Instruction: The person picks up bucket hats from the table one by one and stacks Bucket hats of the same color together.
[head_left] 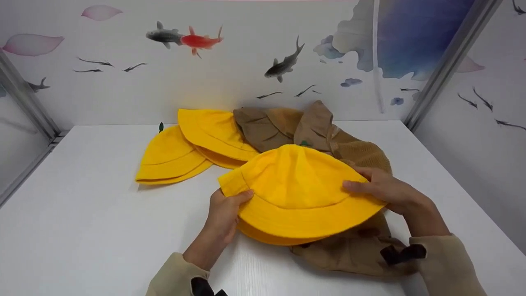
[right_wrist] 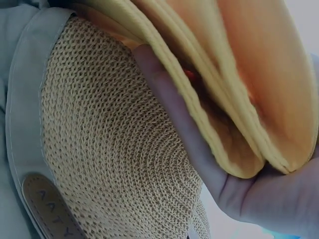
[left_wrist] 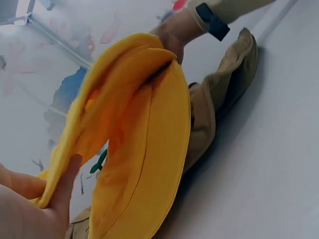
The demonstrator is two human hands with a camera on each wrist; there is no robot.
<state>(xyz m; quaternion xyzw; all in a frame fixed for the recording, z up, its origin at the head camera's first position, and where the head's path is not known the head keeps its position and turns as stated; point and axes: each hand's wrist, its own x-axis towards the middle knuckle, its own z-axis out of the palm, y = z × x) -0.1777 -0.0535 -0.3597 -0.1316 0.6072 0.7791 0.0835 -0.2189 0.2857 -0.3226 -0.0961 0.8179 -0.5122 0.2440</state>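
A yellow bucket hat (head_left: 298, 185), folded flat with its brim toward the person, is held up over the table by both hands. My left hand (head_left: 224, 211) pinches the left end of the brim, thumb on the near face. On the other side my right hand (head_left: 386, 191) grips the right end, thumb in front and fingers behind the fabric. In the left wrist view the folded layers of the yellow hat (left_wrist: 159, 149) gape apart, and a small green leaf tab (left_wrist: 99, 162) shows. A brown hat (head_left: 349, 255) lies beneath, partly hidden by the yellow one.
Two more yellow hats (head_left: 172, 152) lie overlapping at the back left. Brown hats (head_left: 263, 127) lie beside them, one with a knitted crown (right_wrist: 119, 129) and a leather label (right_wrist: 50, 206). The white table (head_left: 90, 230) meets printed wall panels (head_left: 246, 82) at the back.
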